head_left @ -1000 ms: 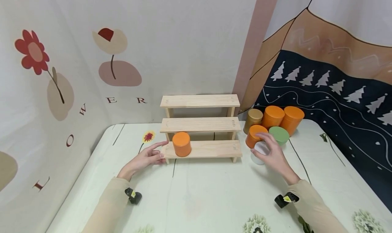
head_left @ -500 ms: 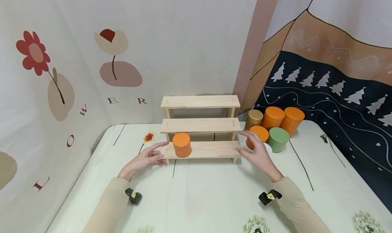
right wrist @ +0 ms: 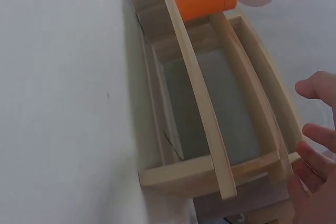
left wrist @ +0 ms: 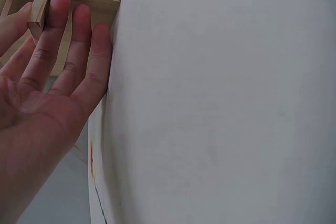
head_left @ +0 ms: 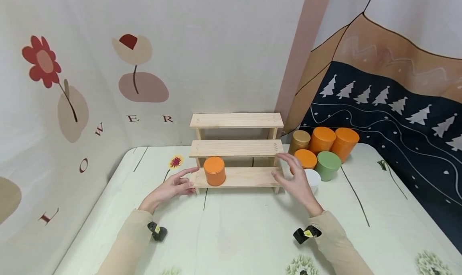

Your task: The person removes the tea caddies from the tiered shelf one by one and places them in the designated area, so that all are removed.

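A three-tier wooden display shelf [head_left: 236, 148] stands against the back cloth. On its lowest tier, towards the left, is an orange lidded canister [head_left: 214, 171]. My left hand [head_left: 175, 183] holds the left end of that lowest board; in the left wrist view, the board's end [left wrist: 35, 25] lies between the fingers, several of them extending along its underside. At the right end of the same tier hovers my right hand [head_left: 294, 180], thumb and fingers spread with nothing between them. In the right wrist view its fingers [right wrist: 317, 136] appear beyond the boards.
Right of the shelf is a cluster of canisters: a gold one [head_left: 299, 141], two tall orange ones [head_left: 322, 139], a short orange one [head_left: 306, 158], a green one [head_left: 328, 165] and a white one [head_left: 312, 179]. A printed cloth covers the table [head_left: 231, 231].
My right hand has left the white canister and moved left to the shelf's right end. The white canister stays among the others. My left hand has kept its place.
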Tool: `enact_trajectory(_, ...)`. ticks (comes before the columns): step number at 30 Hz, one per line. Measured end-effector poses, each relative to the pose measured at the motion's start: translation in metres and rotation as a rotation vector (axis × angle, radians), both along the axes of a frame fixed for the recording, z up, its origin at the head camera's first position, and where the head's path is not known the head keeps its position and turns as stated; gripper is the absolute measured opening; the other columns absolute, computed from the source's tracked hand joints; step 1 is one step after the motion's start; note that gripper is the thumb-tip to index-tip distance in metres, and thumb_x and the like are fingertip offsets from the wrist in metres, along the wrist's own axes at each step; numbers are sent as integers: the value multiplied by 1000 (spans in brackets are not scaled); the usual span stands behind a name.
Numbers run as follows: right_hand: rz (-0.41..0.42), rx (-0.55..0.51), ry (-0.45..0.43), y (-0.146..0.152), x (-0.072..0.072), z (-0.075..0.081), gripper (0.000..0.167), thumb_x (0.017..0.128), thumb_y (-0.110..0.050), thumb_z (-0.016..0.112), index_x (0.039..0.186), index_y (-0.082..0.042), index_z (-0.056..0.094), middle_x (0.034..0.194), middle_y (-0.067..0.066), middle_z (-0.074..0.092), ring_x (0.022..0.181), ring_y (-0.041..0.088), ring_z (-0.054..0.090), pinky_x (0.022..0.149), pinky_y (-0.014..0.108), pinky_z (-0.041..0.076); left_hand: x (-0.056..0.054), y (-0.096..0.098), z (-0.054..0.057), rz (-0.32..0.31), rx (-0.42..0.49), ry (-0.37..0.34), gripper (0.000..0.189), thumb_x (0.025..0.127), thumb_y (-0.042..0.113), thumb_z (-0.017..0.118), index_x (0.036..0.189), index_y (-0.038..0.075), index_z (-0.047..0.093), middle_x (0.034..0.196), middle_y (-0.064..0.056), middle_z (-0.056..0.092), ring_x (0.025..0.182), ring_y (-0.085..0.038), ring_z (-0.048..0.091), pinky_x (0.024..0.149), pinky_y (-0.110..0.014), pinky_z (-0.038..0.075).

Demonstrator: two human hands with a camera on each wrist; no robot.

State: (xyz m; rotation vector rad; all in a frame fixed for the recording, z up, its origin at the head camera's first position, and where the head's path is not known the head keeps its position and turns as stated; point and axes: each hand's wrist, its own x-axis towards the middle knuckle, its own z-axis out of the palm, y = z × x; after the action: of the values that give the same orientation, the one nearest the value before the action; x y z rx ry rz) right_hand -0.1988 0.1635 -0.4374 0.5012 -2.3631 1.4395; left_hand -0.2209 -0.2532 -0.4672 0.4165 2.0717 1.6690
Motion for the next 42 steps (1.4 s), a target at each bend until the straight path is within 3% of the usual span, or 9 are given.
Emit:
enact_trajectory(7, 51, 50, 62, -19, 3, 4, 57, 82, -12, 77, 135, -8, 55, 138, 12, 49, 127, 31, 41, 103, 58, 31, 0, 0, 1, -6, -1, 2, 65, 96, 17, 62, 152, 12, 29, 101, -20, 62, 99, -29, 64, 89, -37, 52)
enact_trajectory(15, 171, -34, 47, -45, -4, 2, 55, 84, -6, 75, 134, 0, 53, 136, 16, 50, 125, 33, 45, 103, 53, 37, -1, -1, 1, -28, 6, 26, 65, 97, 16, 61, 152, 10, 27, 103, -22, 62, 100, -30, 64, 89, -39, 52)
enact_trajectory(19, 246, -58, -2, -60, -4, -1, 55, 86, -7, 73, 136, 1, 51, 137, 15, 49, 126, 32, 45, 106, 47, 36, -2, -1, 0, -36, 14, 37, 64, 97, 13, 60, 152, 8, 27, 100, -21, 61, 99, -32, 64, 89, -39, 52)
enact_trajectory(30, 332, -150, -169, -96, -8, 9, 55, 89, -11, 71, 138, -1, 49, 138, 13, 48, 127, 28, 45, 108, 39, 34, -4, -1, -2, -55, 43, 38, 64, 97, 10, 59, 152, 4, 25, 101, -23, 62, 97, -31, 64, 89, -39, 52)
enact_trajectory(39, 385, -42, -233, -114, -17, 15, 64, 88, -15, 73, 144, -9, 43, 141, 8, 48, 129, 20, 44, 107, 33, 35, -3, -1, 0, -66, 39, 39, 64, 98, 10, 58, 152, 5, 24, 97, -27, 60, 97, -32, 64, 91, -41, 51)
enact_trajectory(42, 397, -42, -238, -119, -20, 15, 64, 88, -14, 72, 145, -9, 42, 138, 9, 50, 128, 24, 45, 107, 34, 35, -3, 0, 0, -68, 39, 37, 64, 98, 10, 58, 152, 5, 25, 97, -28, 60, 97, -31, 64, 91, -41, 51)
